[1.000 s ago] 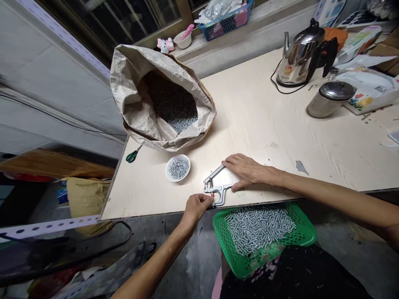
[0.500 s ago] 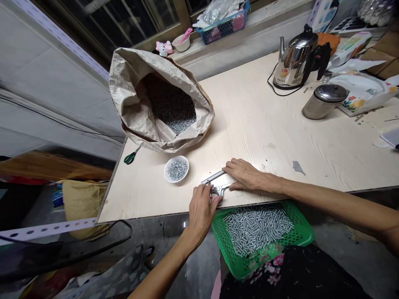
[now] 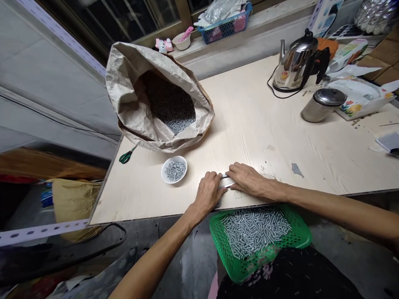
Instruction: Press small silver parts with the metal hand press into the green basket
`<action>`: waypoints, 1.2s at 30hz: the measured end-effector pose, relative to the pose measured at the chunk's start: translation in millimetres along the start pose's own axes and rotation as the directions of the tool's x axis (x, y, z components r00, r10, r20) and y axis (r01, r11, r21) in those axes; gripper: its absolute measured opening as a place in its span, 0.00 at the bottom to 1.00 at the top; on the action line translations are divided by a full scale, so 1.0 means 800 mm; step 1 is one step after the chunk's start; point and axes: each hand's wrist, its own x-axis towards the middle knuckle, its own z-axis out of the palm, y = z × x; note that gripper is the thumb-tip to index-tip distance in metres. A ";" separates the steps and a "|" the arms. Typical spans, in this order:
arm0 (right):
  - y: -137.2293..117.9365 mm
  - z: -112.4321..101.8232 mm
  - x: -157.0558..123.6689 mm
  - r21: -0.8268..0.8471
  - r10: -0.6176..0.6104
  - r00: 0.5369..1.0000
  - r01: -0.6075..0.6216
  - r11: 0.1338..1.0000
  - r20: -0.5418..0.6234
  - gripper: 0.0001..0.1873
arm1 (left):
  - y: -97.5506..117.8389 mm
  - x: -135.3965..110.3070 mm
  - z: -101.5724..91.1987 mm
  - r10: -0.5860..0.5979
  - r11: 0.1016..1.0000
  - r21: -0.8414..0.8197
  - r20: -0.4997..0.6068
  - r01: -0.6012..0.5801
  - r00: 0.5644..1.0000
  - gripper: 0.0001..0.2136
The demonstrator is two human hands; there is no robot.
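Observation:
A silvery metal fitting (image 3: 230,181) with two long arms lies at the table's front edge, mostly covered by my hands; its exact kind I cannot make out. My left hand (image 3: 208,192) is closed over its left end, fingers bent. From the other side, my right hand (image 3: 245,178) grips the right ends of the arms between thumb and fingers. To the left stands a small white bowl (image 3: 163,176) of small metal screw-like pieces. Below the table edge, a green perforated basket (image 3: 224,257) by my lap holds many more of these pieces.
A large woven sack (image 3: 124,95) of metal pieces gapes open at the back left, with green-handled scissors (image 3: 126,157) beside it. At the right are a steel kettle (image 3: 291,62) and a lidded metal canister (image 3: 321,106). A grey scrap (image 3: 297,169) lies right of my hands.
My left hand has shifted right and up along the metal fitting, closer to my right hand, covering the rounded part that showed before. The right hand keeps its hold. The camera view has shifted slightly.

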 end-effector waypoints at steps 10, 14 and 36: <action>0.000 0.009 -0.001 0.033 0.009 0.999 -0.008 0.999 -0.042 0.15 | -0.003 -0.004 0.005 -0.045 0.995 -0.091 -0.119 0.034 0.992 0.16; -0.004 -0.006 -0.018 0.104 -0.016 0.990 0.030 0.994 -0.140 0.35 | -0.013 -0.035 -0.011 -0.204 0.967 -0.212 -0.298 0.143 0.933 0.17; -0.003 0.051 0.017 -0.137 -0.050 0.958 0.011 0.990 -0.284 0.07 | -0.035 -0.026 -0.018 -0.620 0.745 -0.167 0.182 0.646 0.763 0.11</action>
